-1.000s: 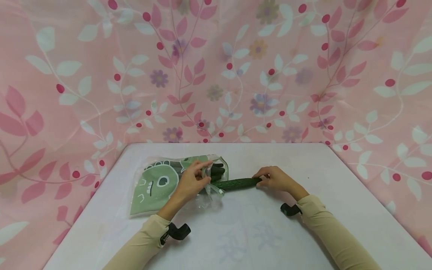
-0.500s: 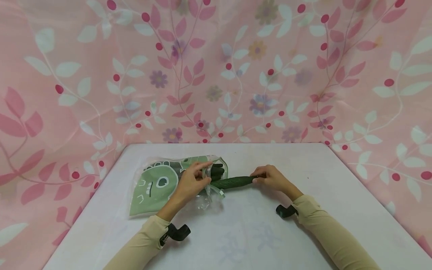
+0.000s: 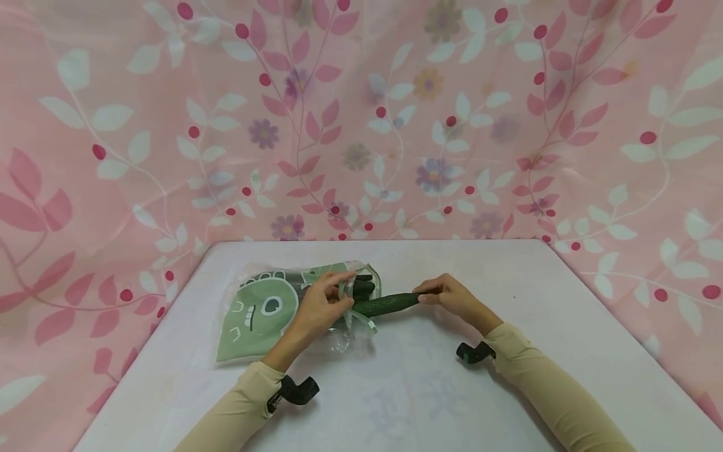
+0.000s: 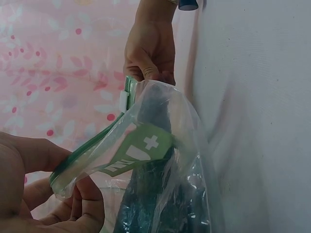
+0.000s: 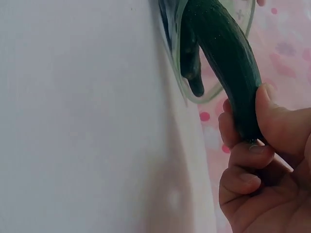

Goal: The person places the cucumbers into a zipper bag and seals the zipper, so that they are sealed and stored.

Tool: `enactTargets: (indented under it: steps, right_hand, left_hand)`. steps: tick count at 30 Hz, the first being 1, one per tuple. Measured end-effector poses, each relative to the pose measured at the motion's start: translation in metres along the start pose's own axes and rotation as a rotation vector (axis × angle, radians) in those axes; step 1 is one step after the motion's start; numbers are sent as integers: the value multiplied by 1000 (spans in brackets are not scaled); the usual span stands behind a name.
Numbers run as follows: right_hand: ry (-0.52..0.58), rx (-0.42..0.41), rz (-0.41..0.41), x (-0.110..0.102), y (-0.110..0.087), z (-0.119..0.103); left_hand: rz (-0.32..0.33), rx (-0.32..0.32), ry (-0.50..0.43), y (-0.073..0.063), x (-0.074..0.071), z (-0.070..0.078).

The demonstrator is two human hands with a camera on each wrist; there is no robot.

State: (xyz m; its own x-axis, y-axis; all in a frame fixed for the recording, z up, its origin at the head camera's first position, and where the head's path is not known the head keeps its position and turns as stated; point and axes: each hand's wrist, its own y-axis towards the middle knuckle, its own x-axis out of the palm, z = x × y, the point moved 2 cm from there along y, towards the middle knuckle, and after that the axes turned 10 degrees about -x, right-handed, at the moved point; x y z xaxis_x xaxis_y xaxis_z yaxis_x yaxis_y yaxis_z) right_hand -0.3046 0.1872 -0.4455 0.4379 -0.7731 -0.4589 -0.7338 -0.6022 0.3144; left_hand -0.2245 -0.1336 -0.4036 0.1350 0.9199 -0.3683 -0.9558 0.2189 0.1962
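Note:
A clear zip bag (image 3: pixel 254 333) with a green cartoon print lies on the table, its mouth facing right. My left hand (image 3: pixel 319 304) pinches the zip edge (image 4: pixel 73 162) of the bag's mouth between thumb and fingers. In my right hand (image 3: pixel 454 298) is the tip of a dark green cucumber (image 3: pixel 392 304), gripped between thumb and fingers. Its other end passes into the bag's mouth, as the right wrist view also shows, where the cucumber (image 5: pixel 223 53) slants up past the rim. More dark green cucumbers (image 3: pixel 363 287) show inside the bag.
The white-covered table (image 3: pixel 418 389) runs up to a pink floral curtain (image 3: pixel 361 125) at the back and sides. A black wrist camera (image 3: pixel 299 389) sits on the left sleeve, another black camera (image 3: pixel 473 353) on the right one.
My right hand has moved left, pushing the cucumber further into the bag; less of it shows outside. My left hand has stayed at the bag's mouth.

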Motion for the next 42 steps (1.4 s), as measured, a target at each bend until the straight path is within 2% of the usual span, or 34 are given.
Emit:
enactTargets:
  steps: [2, 5, 14, 24, 28, 32, 42]
  right_hand:
    - [55, 26, 5, 6, 1, 0]
    - [73, 40, 17, 17, 5, -2]
    - [70, 22, 44, 44, 24, -12]
    - [85, -10, 43, 61, 37, -23]
    - [72, -26, 41, 66, 41, -30]
    - [55, -38, 28, 71, 47, -27]
    - [-53, -72, -9, 84, 54, -33]
  left_hand:
    - [-10, 1, -8, 0, 1, 0]
    - [-12, 6, -9, -1, 1, 1]
    - [0, 5, 4, 0, 0, 3]
    - [11, 4, 1, 0, 1, 3]
    - [5, -7, 1, 0, 1, 2]
    - [5, -6, 2, -1, 1, 3]
    - [5, 2, 0, -1, 4, 3]
